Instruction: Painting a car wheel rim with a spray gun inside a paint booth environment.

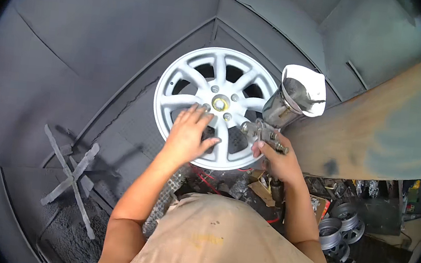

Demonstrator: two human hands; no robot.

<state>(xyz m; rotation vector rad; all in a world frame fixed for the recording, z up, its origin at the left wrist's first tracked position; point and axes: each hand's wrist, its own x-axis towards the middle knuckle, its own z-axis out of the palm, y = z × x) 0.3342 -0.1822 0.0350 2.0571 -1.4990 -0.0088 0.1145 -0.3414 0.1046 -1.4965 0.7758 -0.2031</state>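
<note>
Our hands are apart. Right hand is wrapped around the spray gun; can't tell if a finger is on the trigger. Left hand is open, fingers spread over the spokes near the hub; touching or just above, can't tell.

White wheel sits in front of us, face toward us, probably so hub and spokes are all reachable. Its support is hidden.

Gun's cup is mouth up, likely to keep its contents in; white paper at the mouth may be a strainer. Grey cross-shaped stand is off left, well clear of our left hand.
</note>
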